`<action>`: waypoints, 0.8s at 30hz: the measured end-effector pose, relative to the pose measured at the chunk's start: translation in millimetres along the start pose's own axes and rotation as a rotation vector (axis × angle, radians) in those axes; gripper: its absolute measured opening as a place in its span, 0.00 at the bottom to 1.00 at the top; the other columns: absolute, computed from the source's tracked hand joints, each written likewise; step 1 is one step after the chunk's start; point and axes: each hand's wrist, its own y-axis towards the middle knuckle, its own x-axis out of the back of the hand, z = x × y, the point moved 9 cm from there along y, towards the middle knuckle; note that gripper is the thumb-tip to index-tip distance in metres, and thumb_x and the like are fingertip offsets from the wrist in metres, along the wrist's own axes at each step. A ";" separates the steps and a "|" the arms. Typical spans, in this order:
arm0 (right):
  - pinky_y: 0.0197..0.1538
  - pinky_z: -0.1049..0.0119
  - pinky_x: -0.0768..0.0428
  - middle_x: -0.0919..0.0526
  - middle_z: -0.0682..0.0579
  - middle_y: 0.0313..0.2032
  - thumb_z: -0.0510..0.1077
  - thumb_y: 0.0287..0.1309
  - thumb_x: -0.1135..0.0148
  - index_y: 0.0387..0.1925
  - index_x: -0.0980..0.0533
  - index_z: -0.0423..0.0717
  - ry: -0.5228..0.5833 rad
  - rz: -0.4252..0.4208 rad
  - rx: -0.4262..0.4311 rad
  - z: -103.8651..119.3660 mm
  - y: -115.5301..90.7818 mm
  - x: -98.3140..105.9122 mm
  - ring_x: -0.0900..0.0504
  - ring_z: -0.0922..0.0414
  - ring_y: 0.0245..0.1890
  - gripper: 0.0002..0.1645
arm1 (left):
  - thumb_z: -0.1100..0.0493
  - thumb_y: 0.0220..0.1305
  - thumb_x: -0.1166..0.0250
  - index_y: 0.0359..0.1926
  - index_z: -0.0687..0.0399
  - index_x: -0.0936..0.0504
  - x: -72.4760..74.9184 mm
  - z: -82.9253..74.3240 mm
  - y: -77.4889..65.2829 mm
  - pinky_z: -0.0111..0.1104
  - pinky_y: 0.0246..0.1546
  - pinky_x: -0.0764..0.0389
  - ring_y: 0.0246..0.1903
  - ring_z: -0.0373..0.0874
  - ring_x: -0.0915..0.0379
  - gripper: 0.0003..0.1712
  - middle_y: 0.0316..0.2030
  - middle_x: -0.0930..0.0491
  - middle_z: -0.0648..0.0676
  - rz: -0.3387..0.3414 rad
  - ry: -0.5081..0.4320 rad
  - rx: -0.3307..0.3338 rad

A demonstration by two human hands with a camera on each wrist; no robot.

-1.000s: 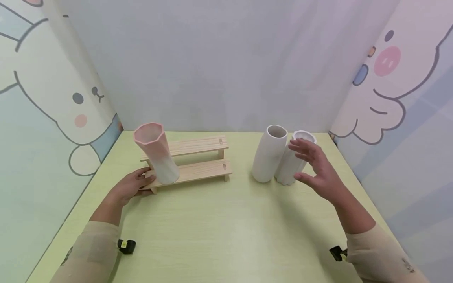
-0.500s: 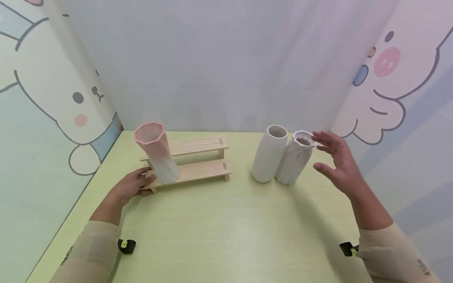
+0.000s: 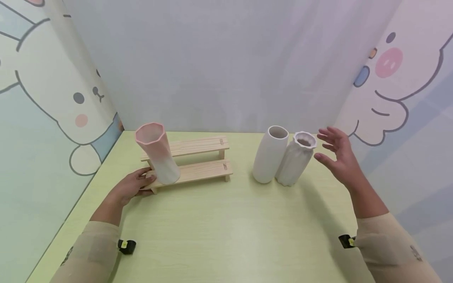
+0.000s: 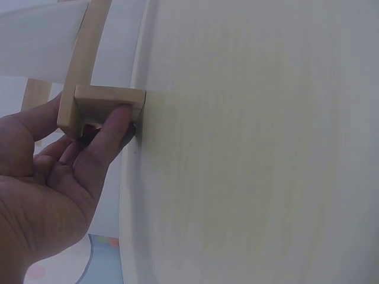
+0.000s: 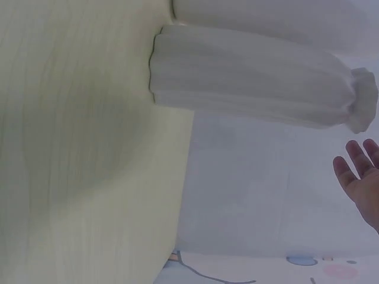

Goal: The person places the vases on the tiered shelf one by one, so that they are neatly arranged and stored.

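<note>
My left hand grips the left end of a two-step wooden display stand, thumb on the lower step. In the left wrist view its fingers curl round the stand's end by a short leg. On the lower step stands a vase, pink at the top and white below. My right hand is in the air, fingers spread, just right of a white fluted vase with a ruffled rim; a gap shows between them. A smooth white vase stands close beside the fluted one.
The pale yellow-green table ends at a grey back wall. Side panels with cartoon animals stand left and right. A black strap piece shows at each sleeve.
My right hand has moved right, away from the front of the fluted vase, so that its rim now shows fully. The left hand, stand and vases have stayed put.
</note>
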 end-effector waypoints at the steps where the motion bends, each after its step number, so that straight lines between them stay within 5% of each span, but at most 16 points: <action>1: 0.61 0.76 0.29 0.32 0.45 0.67 0.21 0.50 0.37 0.73 0.49 0.42 -0.002 0.000 -0.018 -3.9 0.5 -0.4 0.30 0.58 0.63 0.52 | 0.42 0.70 0.41 0.79 0.53 0.58 0.4 0.4 0.1 0.39 0.51 0.16 0.55 0.44 0.26 0.49 0.71 0.45 0.72 -0.004 -0.001 0.004; 10: 0.59 0.77 0.29 0.32 0.48 0.66 0.23 0.53 0.37 0.73 0.49 0.46 0.051 -0.007 -0.132 -34.5 8.6 -6.6 0.30 0.61 0.62 0.51 | 0.43 0.70 0.41 0.79 0.52 0.59 1.5 1.6 -0.5 0.39 0.51 0.16 0.56 0.46 0.26 0.49 0.73 0.48 0.71 -0.007 0.002 0.011; 24: 0.52 0.81 0.29 0.36 0.35 0.67 0.26 0.55 0.36 0.73 0.49 0.46 0.161 0.000 -0.214 -57.6 20.7 -28.3 0.28 0.67 0.55 0.50 | 0.45 0.72 0.43 0.79 0.53 0.58 -0.3 -2.2 -0.6 0.38 0.50 0.16 0.50 0.42 0.22 0.47 0.69 0.41 0.73 -0.012 0.001 -0.001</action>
